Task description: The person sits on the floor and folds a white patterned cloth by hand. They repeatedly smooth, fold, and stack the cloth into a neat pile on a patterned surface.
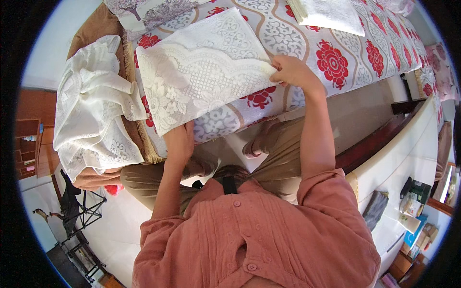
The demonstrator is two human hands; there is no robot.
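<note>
A folded white lace cloth [201, 79] lies on a patterned sofa cover, its scalloped, flowered layer on top. At its right corner my right hand [292, 72] is closed, thumb and fingers pinching the edge. My left hand [180, 140] is at the near left edge, its fingers reaching beneath the cloth, where they are hidden. Red flowers and grey scrollwork mark the sofa cover [278, 33] under the cloth.
Another white lace cloth [96, 105] hangs crumpled over the brown sofa arm [79, 36] on the left. A folded white cloth [329, 17] sits farther along the seat. To the right stands a pale-topped table [384, 177] holding small items; a black folding frame [86, 211] is at lower left.
</note>
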